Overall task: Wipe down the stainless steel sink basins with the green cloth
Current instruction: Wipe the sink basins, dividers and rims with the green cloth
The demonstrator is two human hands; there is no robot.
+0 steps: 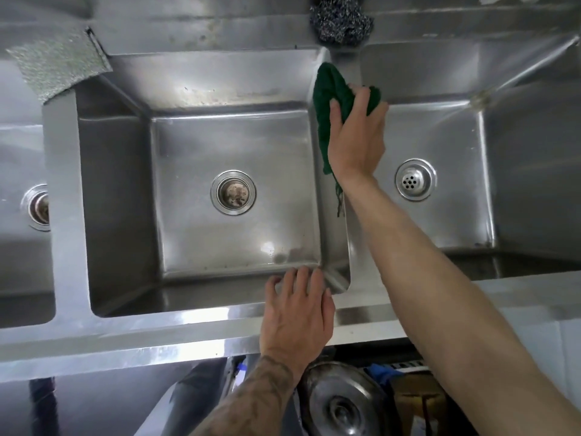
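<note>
Right hand [356, 136] has the green cloth [327, 89] bunched in its fingers, up on the divider [349, 67] between middle basin [232, 146] and right basin [440, 136]. Left hand [297, 313] rests loosely spread on the front rim [157, 325]. Middle's back wall looks spotty, so plenty left, I'd guess.

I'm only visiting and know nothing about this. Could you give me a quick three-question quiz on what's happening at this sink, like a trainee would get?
1. True or false: the left hand holds the green cloth.
2. Where is the right hand pressing the cloth? A) on a basin floor B) on the divider between two basins C) on the front rim
3. What sits on the back ledge just above the cloth?

Key: 1 false, the right hand grips it; 2 B; 3 a steel wool scourer.
</note>
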